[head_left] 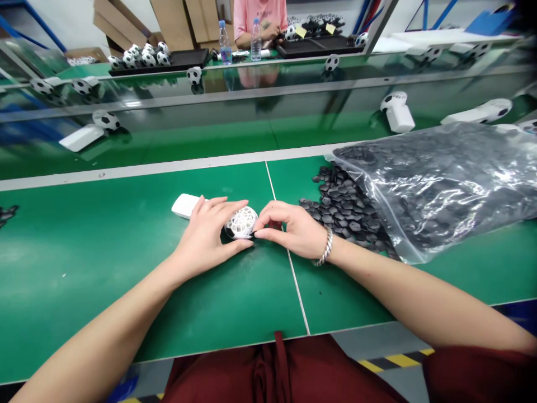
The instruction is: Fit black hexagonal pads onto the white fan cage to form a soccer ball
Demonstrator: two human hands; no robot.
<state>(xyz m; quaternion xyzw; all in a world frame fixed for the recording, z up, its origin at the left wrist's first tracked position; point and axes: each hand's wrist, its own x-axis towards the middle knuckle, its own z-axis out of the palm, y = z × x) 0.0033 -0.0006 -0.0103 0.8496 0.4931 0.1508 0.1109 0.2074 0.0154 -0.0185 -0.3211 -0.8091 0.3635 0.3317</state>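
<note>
I steady the white ball-shaped fan head (241, 223) with my left hand (208, 232), fingers curled over its near-left side, thumb under its front edge. Its white handle (185, 205) sticks out behind my left hand, flat on the green table (126, 235). My right hand (289, 226) sits just right of the head, fingertips pinched together against its lattice; whether a black piece is between them I cannot tell. I judge this the fitting step: pressing a black panel into a cell. Loose black hexagon pieces (342, 204) lie further right of the head, spilling from a clear bag (444, 184). Next likely calls for firm seating, then another piece.
</note>
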